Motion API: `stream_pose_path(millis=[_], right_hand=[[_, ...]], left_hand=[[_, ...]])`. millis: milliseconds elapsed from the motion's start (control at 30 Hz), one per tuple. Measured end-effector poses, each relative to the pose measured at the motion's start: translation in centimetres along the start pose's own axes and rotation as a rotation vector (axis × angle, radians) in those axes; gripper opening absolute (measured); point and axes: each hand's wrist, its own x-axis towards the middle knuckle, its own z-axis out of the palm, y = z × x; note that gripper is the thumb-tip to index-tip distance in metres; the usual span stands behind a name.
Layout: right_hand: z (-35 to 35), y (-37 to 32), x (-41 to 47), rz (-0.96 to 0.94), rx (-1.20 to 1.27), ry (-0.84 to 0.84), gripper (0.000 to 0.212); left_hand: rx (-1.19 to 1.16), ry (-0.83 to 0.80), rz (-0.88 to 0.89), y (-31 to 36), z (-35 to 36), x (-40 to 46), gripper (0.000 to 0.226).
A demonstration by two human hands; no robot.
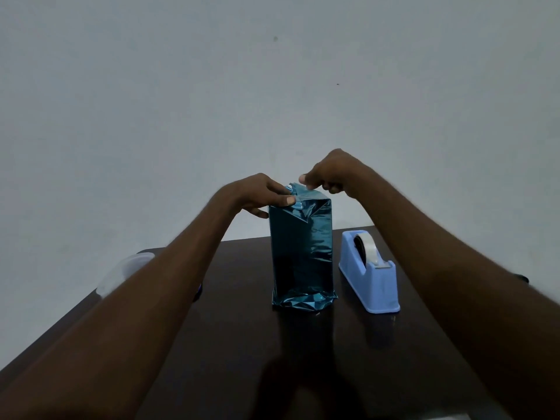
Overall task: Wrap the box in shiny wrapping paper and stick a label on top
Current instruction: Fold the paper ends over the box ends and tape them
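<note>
While both hands work the upper end of the upright box (301,253), the fold there is unfinished and is the main point of risk. The left hand (260,194) rests at the top left corner, thumb pressed flat on the folded wrapping paper (306,207), its other fingers loosely extended and closed round nothing. The right hand (328,174) pinches the raised edge of the paper at the top between thumb and forefinger, remaining fingers curled.

The box stands on end near the middle of the dark table (242,344), tall and narrow, with the paper at its foot crumpled and splayed rather than folded flat. Judgement: that uneven base gives poor footing, and a sideways pull from the pinching hand could tip the box. The foil looks slick and springy; if the thumb lifts before tape is applied, the flap will likely reopen. A hard tug may tear or crease the paper at the corner.

The blue tape dispenser (368,274) stands just beside the box on its right, under the right forearm, which could knock it. A translucent lid or container (127,268) lies at the table's left edge, partly hidden by the left forearm. No label is visible.
</note>
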Motion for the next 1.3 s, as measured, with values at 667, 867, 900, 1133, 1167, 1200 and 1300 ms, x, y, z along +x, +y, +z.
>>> stream_pose_path(millis=[667,867,900,1133,1167,1200,1300], right_hand=[[2.6,3.0,2.5,0.060,-0.373,0.072,0.051],[3.7,3.5,1.9,0.157,0.139,-0.047,0.034],[3.7,3.4,1.9,0.156,0.129,-0.051,0.033],[4.3,3.1,2.2,0.108,0.007,0.011,0.011],[4.3,3.1,2.2,0.107,0.007,0.020,0.011],[4.2,3.2,2.0,0.111,0.019,0.025,0.012],[3.9,4.1,1.6,0.139,0.182,0.061,0.017]], left_hand=[[-0.012,-0.009,0.019,-0.1,0.2,0.1,0.039],[-0.015,-0.007,0.015,-0.2,0.1,0.0,0.039],[-0.012,-0.006,0.018,-0.3,0.1,0.0,0.040],[-0.007,0.005,0.010,-0.1,0.2,-0.1,0.040],[-0.011,0.006,0.008,-0.1,0.2,-0.2,0.040],[-0.017,0.009,0.006,-0.1,0.2,-0.2,0.040],[-0.024,0.011,0.002,-0.1,0.2,-0.2,0.041]])
